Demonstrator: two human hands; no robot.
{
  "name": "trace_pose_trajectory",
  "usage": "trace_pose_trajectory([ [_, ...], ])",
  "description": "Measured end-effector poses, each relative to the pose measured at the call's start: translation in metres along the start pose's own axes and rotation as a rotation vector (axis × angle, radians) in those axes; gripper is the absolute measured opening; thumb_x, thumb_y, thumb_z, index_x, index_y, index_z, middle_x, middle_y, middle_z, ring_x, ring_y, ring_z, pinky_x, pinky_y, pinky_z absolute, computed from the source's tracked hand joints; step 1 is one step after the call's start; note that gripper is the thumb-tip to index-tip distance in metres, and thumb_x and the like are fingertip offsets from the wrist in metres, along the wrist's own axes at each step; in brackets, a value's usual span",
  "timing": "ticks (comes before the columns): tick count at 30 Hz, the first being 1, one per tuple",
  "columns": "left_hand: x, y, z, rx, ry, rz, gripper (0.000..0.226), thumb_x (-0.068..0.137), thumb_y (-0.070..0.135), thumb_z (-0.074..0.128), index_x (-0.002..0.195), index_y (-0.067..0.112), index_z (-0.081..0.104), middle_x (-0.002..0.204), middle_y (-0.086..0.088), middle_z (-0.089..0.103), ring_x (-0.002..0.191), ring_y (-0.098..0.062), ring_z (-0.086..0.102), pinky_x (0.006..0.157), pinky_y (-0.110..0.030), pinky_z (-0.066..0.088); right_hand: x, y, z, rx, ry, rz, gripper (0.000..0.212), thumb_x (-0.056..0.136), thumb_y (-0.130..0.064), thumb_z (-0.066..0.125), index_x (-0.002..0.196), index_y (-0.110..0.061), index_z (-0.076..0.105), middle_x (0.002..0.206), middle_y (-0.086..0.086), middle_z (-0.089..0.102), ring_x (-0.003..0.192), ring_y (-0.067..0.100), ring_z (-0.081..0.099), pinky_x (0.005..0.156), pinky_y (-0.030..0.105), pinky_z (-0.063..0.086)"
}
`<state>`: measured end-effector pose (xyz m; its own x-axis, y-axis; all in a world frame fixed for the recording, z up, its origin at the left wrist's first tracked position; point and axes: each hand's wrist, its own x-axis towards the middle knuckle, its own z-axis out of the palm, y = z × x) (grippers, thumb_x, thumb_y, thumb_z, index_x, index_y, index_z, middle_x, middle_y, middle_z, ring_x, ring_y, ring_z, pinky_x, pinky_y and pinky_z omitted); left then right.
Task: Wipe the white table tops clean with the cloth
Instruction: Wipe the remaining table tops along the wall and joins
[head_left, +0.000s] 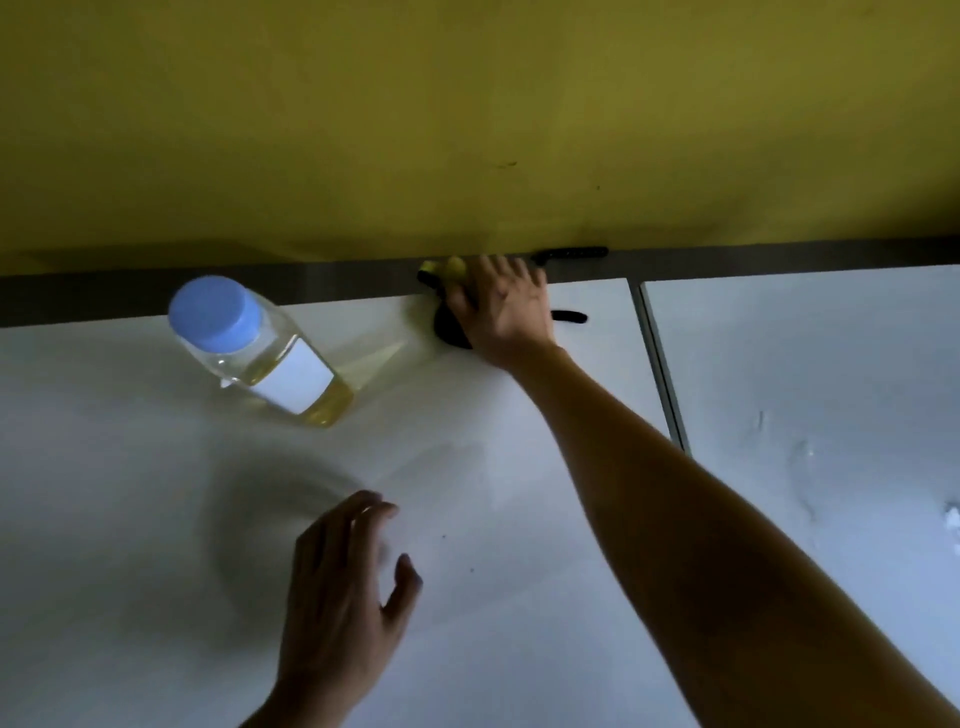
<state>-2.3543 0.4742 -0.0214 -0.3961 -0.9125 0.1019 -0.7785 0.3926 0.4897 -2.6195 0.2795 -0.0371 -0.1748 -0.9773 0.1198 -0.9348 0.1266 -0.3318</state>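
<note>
Closest to the camera is the left hand (345, 587), low in the middle of the shot, fingers spread and relaxed over the white table top (130, 545), not holding anything. It's blurry, so I can't tell if the fingertips actually touch the surface or just float over it. There's a soft shadow on the table just left of it.

Further in, on the left, a clear bottle (262, 353) with a blue cap and a blank white label stands on the same table top (yellowish liquid inside).

The right arm stretches from the near right corner all the way to the far edge, and the right hand (501, 312) sits on top of the cloth (449, 283) there, fingers laid over it and pressing it down at the table's far edge. The cloth looks yellow and black, and only bits peek out to the left of and under the hand.

To the right, past a narrow gap, is a second white table top (805, 389) with some smudges and small white bits on it.

Behind everything at the far side runs a dark strip, then a yellow wall (467, 114).
</note>
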Motion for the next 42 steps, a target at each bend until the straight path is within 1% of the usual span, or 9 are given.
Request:
trace_pose_trajectory([
  [4, 0.041, 0.018, 0.023, 0.049, -0.139, 0.177, 0.057, 0.091, 0.031, 0.050, 0.142, 0.007, 0.057, 0.152, -0.014, 0.053, 0.140, -0.034, 0.051, 0.115, -0.041, 0.036, -0.006, 0.078, -0.035, -0.021, 0.013, 0.191, 0.046, 0.092, -0.052, 0.036, 0.104, -0.013, 0.058, 0.110, 0.012, 0.064, 0.107, 0.034, 0.055, 0.090, 0.042, 0.035],
  [7, 0.066, 0.026, 0.039, 0.105, -0.206, 0.243, 0.065, 0.096, 0.031, 0.044, 0.157, 0.009, 0.043, 0.166, -0.015, 0.037, 0.154, -0.034, 0.034, 0.124, -0.046, 0.031, -0.009, 0.094, -0.038, -0.020, 0.091, 0.309, 0.042, 0.097, -0.049, 0.039, 0.105, -0.013, 0.058, 0.111, 0.011, 0.063, 0.108, 0.034, 0.055, 0.092, 0.044, 0.035],
  [13, 0.067, 0.028, 0.045, 0.183, -0.208, 0.243, 0.070, 0.095, 0.034, 0.046, 0.161, 0.011, 0.038, 0.168, -0.014, 0.033, 0.156, -0.033, 0.030, 0.127, -0.047, 0.026, -0.020, 0.080, -0.034, 0.036, 0.134, 0.480, 0.042, 0.102, -0.044, 0.043, 0.125, -0.011, 0.052, 0.126, 0.014, 0.055, 0.118, 0.036, 0.049, 0.093, 0.045, 0.037],
  [17, 0.068, 0.031, 0.045, 0.202, -0.203, 0.223, 0.068, 0.096, 0.034, 0.043, 0.159, 0.011, 0.040, 0.166, -0.015, 0.036, 0.155, -0.034, 0.031, 0.125, -0.051, 0.032, -0.050, 0.076, -0.035, 0.001, 0.164, 0.587, 0.051, 0.103, -0.039, 0.041, 0.143, -0.007, 0.039, 0.130, 0.021, 0.050, 0.111, 0.041, 0.053, 0.094, 0.048, 0.041],
  [22, 0.066, 0.033, 0.045, 0.215, -0.186, 0.224, 0.066, 0.096, 0.035, 0.042, 0.156, 0.009, 0.045, 0.166, -0.016, 0.037, 0.154, -0.035, 0.032, 0.124, -0.053, 0.032, -0.101, 0.064, -0.037, -0.029, 0.202, 0.617, 0.056, 0.105, -0.035, 0.039, 0.150, -0.002, 0.034, 0.123, 0.024, 0.053, 0.108, 0.041, 0.055, 0.096, 0.048, 0.045],
  [28, 0.066, 0.035, 0.042, 0.213, -0.152, 0.236, 0.066, 0.095, 0.032, 0.044, 0.156, 0.008, 0.045, 0.165, -0.016, 0.038, 0.153, -0.036, 0.033, 0.124, -0.051, 0.030, -0.138, 0.061, -0.050, 0.000, 0.145, 0.683, 0.049, 0.107, -0.029, 0.037, 0.152, -0.009, 0.034, 0.125, 0.020, 0.053, 0.110, 0.037, 0.053, 0.092, 0.048, 0.046],
  [34, 0.069, 0.034, 0.044, 0.213, -0.153, 0.218, 0.065, 0.097, 0.034, 0.039, 0.157, 0.010, 0.044, 0.165, -0.016, 0.038, 0.153, -0.037, 0.034, 0.124, -0.052, 0.030, -0.094, 0.051, -0.046, 0.003, 0.114, 0.679, 0.068, 0.099, -0.055, 0.044, 0.147, -0.007, 0.036, 0.139, 0.019, 0.048, 0.123, 0.038, 0.047, 0.103, 0.047, 0.037],
  [38, 0.069, 0.035, 0.046, 0.213, -0.137, 0.222, 0.067, 0.095, 0.033, 0.044, 0.158, 0.010, 0.043, 0.164, -0.016, 0.040, 0.152, -0.035, 0.035, 0.125, -0.049, 0.029, -0.047, 0.064, -0.047, 0.055, 0.093, 0.673, 0.054, 0.103, -0.032, 0.046, 0.149, -0.008, 0.034, 0.136, 0.020, 0.048, 0.121, 0.040, 0.049, 0.101, 0.046, 0.038],
  [42, 0.068, 0.033, 0.047, 0.222, -0.130, 0.230, 0.069, 0.093, 0.030, 0.054, 0.158, 0.011, 0.043, 0.165, -0.015, 0.039, 0.152, -0.034, 0.035, 0.126, -0.047, 0.028, -0.038, 0.073, -0.050, -0.015, 0.116, 0.527, 0.055, 0.096, -0.013, 0.052, 0.149, -0.010, 0.039, 0.133, 0.019, 0.050, 0.114, 0.038, 0.051, 0.095, 0.045, 0.040],
])
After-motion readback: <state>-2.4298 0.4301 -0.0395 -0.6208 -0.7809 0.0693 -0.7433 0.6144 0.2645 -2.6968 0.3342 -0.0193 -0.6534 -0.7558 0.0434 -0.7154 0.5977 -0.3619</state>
